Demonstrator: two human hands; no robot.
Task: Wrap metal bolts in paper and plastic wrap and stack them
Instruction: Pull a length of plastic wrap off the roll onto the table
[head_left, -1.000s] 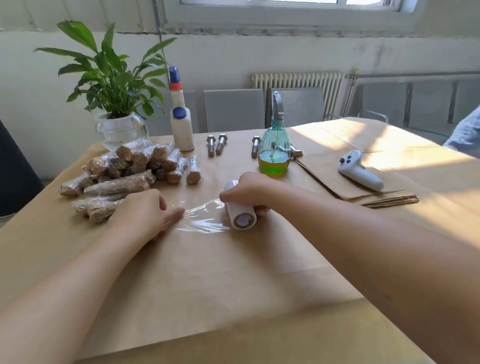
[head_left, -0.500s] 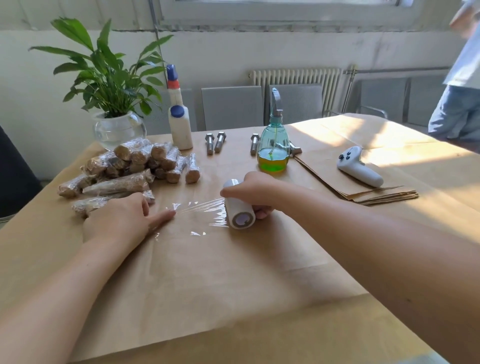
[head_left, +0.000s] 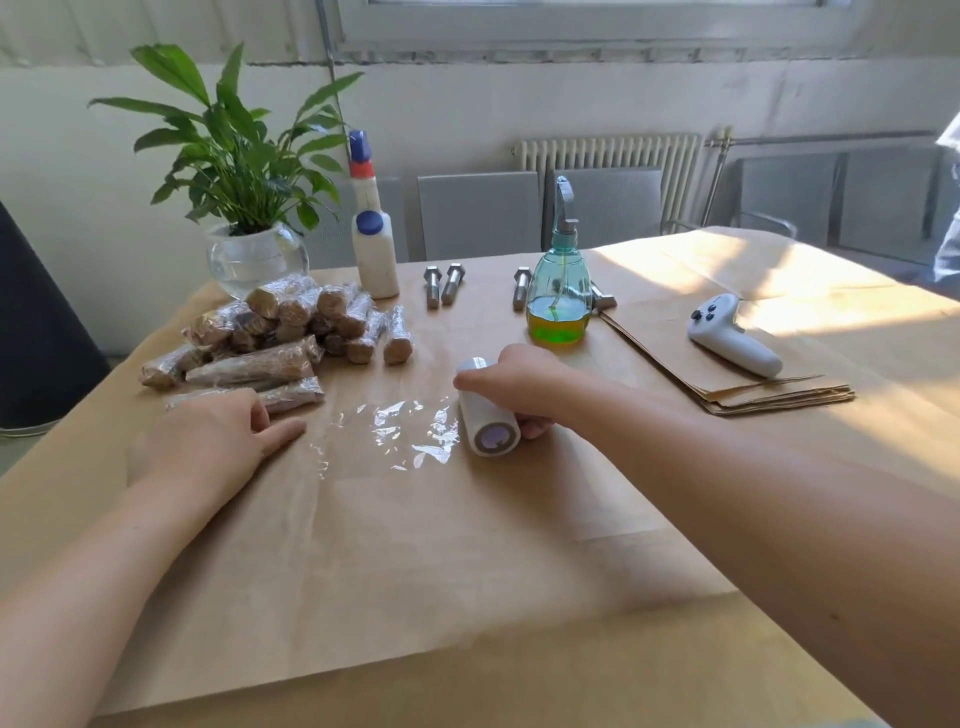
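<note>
On the brown-paper-covered worktop (head_left: 467, 571), the right hand (head_left: 519, 387) reaches in from the right with its forearm low over the paper, fingers curled over a white roll of clear plastic wrap (head_left: 488, 415) lying on its side. A crinkled sheet of the clear film (head_left: 395, 431) stretches from the roll leftward toward the left hand (head_left: 208, 447), which lies palm down on the paper, fingers straight and pointing at the film; whether a fingertip touches its edge cannot be told. Just beyond the left hand sits a stacked pile of bolts wrapped in paper and plastic (head_left: 280, 338). Beyond the right hand lie bare grey metal bolts (head_left: 441, 285), and a teal pump bottle (head_left: 558, 296) holds yellow-green liquid in its lower part. Further left, a round glass bowl (head_left: 249, 260) holds water and a leafy green plant (head_left: 234, 156).
</note>
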